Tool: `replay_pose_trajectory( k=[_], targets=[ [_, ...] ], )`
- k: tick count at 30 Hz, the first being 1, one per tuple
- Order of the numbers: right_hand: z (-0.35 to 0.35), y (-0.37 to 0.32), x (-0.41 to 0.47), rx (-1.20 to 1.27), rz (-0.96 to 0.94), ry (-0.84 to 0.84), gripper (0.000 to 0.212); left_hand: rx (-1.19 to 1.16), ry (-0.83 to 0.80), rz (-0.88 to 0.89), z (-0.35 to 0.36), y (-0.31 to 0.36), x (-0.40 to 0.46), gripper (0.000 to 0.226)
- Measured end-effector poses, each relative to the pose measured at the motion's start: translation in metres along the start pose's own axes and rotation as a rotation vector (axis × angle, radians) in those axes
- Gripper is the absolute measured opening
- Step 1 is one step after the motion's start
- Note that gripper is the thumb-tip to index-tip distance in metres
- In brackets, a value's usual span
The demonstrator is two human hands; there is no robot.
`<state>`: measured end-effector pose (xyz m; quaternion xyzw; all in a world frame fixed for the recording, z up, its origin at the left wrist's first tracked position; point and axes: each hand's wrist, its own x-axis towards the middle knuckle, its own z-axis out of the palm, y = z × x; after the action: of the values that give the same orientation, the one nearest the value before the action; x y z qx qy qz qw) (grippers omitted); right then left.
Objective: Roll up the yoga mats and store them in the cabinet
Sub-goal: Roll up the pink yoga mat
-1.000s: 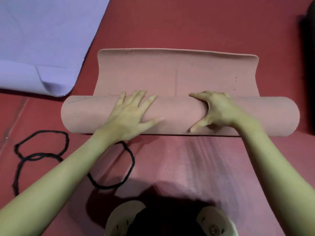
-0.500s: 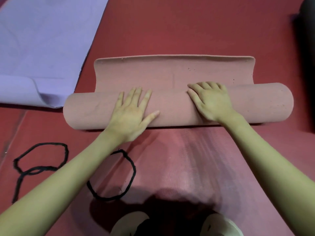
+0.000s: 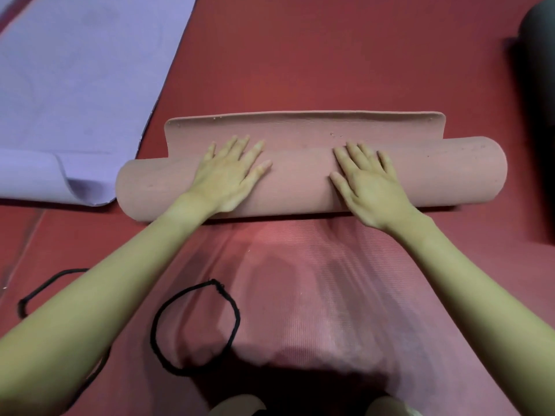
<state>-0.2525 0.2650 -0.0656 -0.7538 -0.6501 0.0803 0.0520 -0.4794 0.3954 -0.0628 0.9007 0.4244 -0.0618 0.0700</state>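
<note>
The roll (image 3: 300, 181) had moved further along since a second ago, leaving only a short flat strip. My left hand (image 3: 231, 172) and right hand (image 3: 366, 187) pressed flat on it, fingers straight, gripping nothing. I judged rolling nearly done; next needed one more even push. A purple mat (image 3: 75, 85) lay left.

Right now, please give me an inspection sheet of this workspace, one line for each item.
Surface: red floor.
Job's things: pink foam yoga mat, almost fully rolled, short flap left flat; lilac yoga mat unrolled, corner curled.
Clutter: dark rolled object at right edge.
Hands: left hand and right hand flat on the roll.
Cables: black cord loops near the left arm.
Surroundings: no cabinet seen.
</note>
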Motion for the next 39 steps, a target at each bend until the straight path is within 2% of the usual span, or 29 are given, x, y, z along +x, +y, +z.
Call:
replay_pose_trajectory(
  k=[3,7,9,12,14,18,22,27,34,39],
  targets=[
    [-0.003,0.004,0.017,-0.002,0.000,0.009,0.055,0.010,0.003,0.026,0.001,0.001,-0.006,0.071],
    [-0.007,0.011,0.045,-0.005,-0.008,-0.022,0.059,0.080,0.091,0.067,0.012,-0.003,-0.020,0.092],
    [-0.013,0.013,0.055,0.009,0.005,-0.109,0.081,0.098,0.070,0.063,0.011,-0.009,-0.019,0.109],
    [-0.020,0.016,0.062,-0.047,-0.039,-0.188,0.131,0.126,0.027,0.056,0.006,-0.014,-0.007,0.131],
    [-0.018,0.021,0.064,-0.153,-0.109,-0.175,0.147,0.141,0.020,0.042,0.002,-0.014,0.003,0.138],
    [-0.013,0.021,0.067,-0.226,-0.150,-0.116,0.139,0.186,0.060,0.060,-0.005,-0.011,0.015,0.129],
    [-0.019,0.012,0.056,-0.175,-0.100,-0.140,0.132,0.196,0.075,0.075,-0.008,-0.012,0.006,0.124],
    [-0.017,0.003,0.000,-0.113,-0.055,-0.189,0.132,0.197,0.028,0.121,-0.006,0.001,-0.039,0.122],
    [-0.020,-0.004,-0.061,-0.103,-0.011,-0.340,0.130,0.095,-0.044,0.180,0.004,0.014,-0.089,0.121],
    [-0.030,-0.004,-0.056,-0.063,0.007,-0.464,0.132,-0.036,-0.021,0.186,0.005,0.012,-0.103,0.119]
  ],
)
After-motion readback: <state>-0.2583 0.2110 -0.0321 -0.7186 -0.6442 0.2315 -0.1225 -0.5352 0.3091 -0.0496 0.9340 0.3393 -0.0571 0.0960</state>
